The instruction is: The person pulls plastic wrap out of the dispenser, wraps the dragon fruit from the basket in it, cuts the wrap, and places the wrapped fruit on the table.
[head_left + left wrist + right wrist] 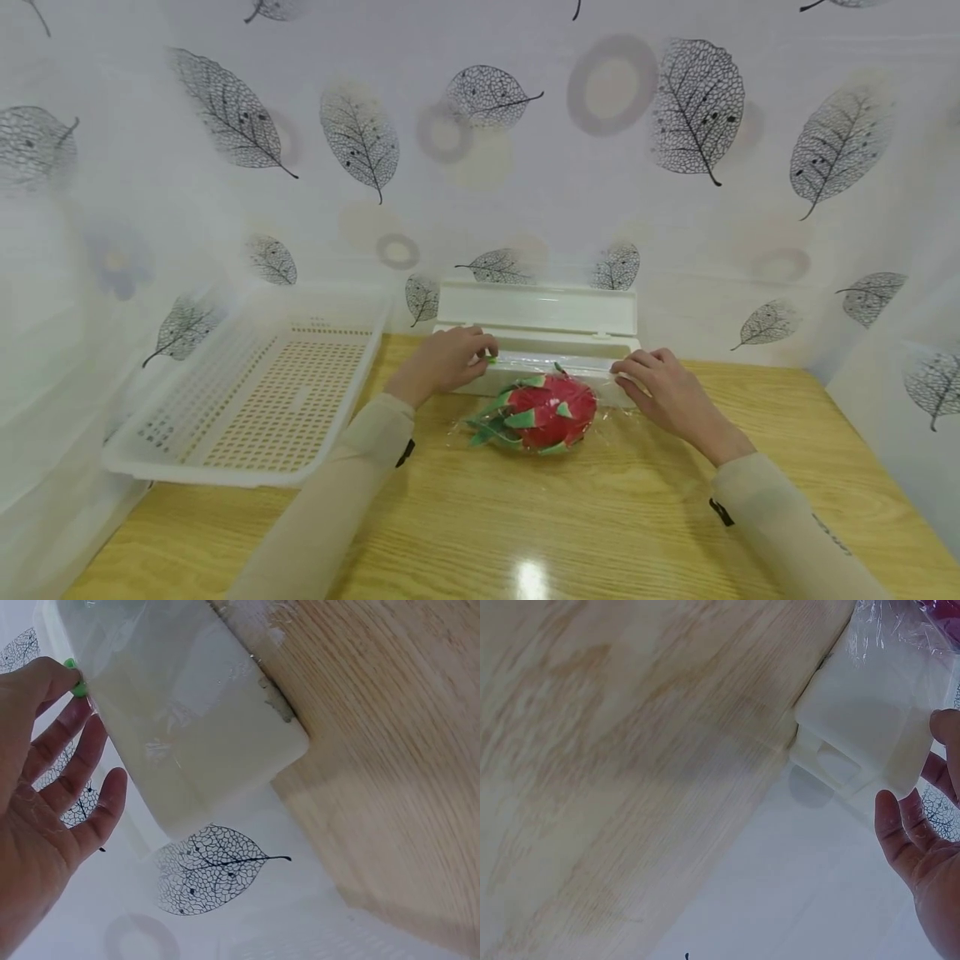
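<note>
A red dragon fruit [553,410] with green scales lies on the table under clear plastic wrap [461,429]. Behind it stands a white cling film dispenser [480,383], its long lid [536,308] raised; the wrap stretches from it over the fruit. At the dispenser's left end, my left hand [447,357] pinches a small green slider [77,679] between thumb and forefinger, the other fingers loosely bent. My right hand [663,393] grips the dispenser's right end, thumb on the front edge and fingers around the corner.
On the left sits a white perforated plastic basket [352,417]. The wooden table [600,533] runs back to a pale curtain [525,192] printed with leaves, close behind the dispenser.
</note>
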`<state>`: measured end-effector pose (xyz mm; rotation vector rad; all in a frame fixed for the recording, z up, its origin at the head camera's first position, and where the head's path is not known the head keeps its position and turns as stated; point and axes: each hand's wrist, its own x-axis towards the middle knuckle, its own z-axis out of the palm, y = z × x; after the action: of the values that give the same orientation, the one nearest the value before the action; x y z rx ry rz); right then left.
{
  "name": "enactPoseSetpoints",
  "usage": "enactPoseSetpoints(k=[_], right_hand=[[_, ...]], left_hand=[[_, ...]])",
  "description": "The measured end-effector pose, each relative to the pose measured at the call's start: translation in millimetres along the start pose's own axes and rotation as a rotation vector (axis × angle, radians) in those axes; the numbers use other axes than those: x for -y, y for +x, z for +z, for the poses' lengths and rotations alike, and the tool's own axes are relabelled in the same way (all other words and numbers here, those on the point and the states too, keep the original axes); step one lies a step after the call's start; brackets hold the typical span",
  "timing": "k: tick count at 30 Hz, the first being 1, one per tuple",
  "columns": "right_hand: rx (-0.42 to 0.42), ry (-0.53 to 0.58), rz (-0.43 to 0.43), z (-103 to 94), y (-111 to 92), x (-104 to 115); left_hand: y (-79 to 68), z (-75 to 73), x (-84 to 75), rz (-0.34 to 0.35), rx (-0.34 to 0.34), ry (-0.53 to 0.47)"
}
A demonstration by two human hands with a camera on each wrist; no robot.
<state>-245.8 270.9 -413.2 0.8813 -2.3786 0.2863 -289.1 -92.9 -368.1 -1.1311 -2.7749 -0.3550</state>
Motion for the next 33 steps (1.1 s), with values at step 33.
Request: enactPoseSetpoints(k=[33], right_hand=[[-0.040, -0.006, -0.037, 3.9, -1.2, -4.5]], left_hand=[[4.6, 8.3, -2.0, 0.022, -0.048, 0.209]])
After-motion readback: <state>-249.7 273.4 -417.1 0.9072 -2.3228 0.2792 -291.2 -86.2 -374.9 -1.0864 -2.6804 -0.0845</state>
